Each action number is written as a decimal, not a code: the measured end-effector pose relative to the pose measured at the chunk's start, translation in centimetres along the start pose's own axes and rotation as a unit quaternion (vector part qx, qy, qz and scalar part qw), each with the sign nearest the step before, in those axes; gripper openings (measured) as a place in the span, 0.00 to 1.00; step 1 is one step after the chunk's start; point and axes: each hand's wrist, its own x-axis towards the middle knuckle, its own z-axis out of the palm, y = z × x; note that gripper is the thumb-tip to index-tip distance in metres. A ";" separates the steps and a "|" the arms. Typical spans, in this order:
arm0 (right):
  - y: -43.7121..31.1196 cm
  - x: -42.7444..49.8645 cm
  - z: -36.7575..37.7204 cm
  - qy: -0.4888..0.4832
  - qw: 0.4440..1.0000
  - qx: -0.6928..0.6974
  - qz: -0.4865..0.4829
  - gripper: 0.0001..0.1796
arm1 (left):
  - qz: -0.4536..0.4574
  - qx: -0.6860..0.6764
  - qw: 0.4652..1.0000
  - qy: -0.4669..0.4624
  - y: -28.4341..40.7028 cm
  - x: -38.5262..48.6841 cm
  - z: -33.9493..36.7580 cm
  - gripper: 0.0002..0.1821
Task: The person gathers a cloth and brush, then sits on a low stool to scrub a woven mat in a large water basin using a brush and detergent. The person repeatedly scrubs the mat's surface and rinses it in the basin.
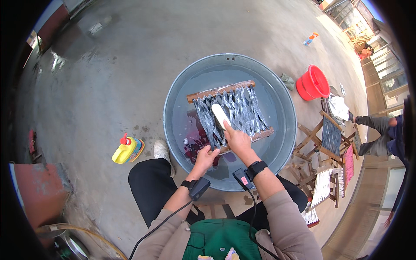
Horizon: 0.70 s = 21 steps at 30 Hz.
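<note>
A round galvanized metal tub (286,97) stands before me with water in it. In the tub lies a folding stool (221,91) with wooden bars and a seat of dark woven straps (243,109), wet with whitish suds. My right hand (239,141) grips a white scrubbing brush (221,115), its back up, its bristles hidden against the straps. At the near left corner, the fingers of my left hand (205,159) hold the stool's lower wooden bar. The stool's legs are mostly hidden under the water.
Left of the tub stands a yellow detergent jug (124,151) with a red cap. A red bucket (310,85), a grey cloth (287,81) and several folding stools (331,133) are on the right. Farther off are a spray bottle (311,39) and another person (386,135).
</note>
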 end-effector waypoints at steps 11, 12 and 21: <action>-2.0 -3.7 -1.3 -0.080 0.996 -0.034 -0.036 0.24 | 0.017 -0.100 0.993 -0.053 -0.6 -0.6 -0.1 0.08; -2.5 -1.3 -0.6 -0.052 0.997 -0.018 -0.047 0.24 | 0.020 -0.101 0.993 -0.053 -0.4 -0.5 -0.2 0.08; -0.6 -8.8 -4.3 -0.146 0.984 -0.022 -0.101 0.27 | 0.043 -0.125 0.990 -0.048 -1.2 -0.5 0.0 0.07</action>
